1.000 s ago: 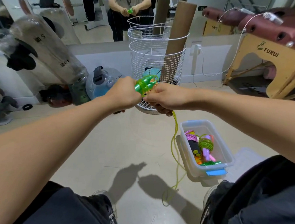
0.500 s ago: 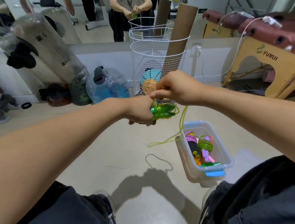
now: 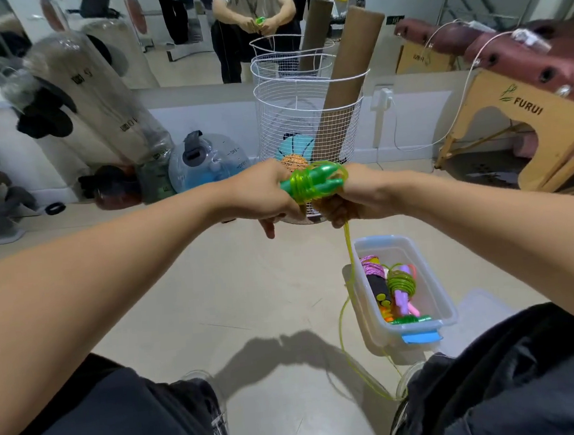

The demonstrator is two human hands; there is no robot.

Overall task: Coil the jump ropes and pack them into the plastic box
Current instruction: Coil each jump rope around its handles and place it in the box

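Two green handles held level, cord wound round them.

The left hand (image 3: 260, 195) clenches the green jump rope handles (image 3: 310, 183), long axis left-right; the right hand (image 3: 352, 195) pinches the yellow-green cord (image 3: 349, 246) hanging to the floor (image 3: 216, 291) beside the plastic box (image 3: 440, 304), which holds several coiled ropes; exact count unclear. A wooden bench (image 3: 528, 119) reads "FURUI".
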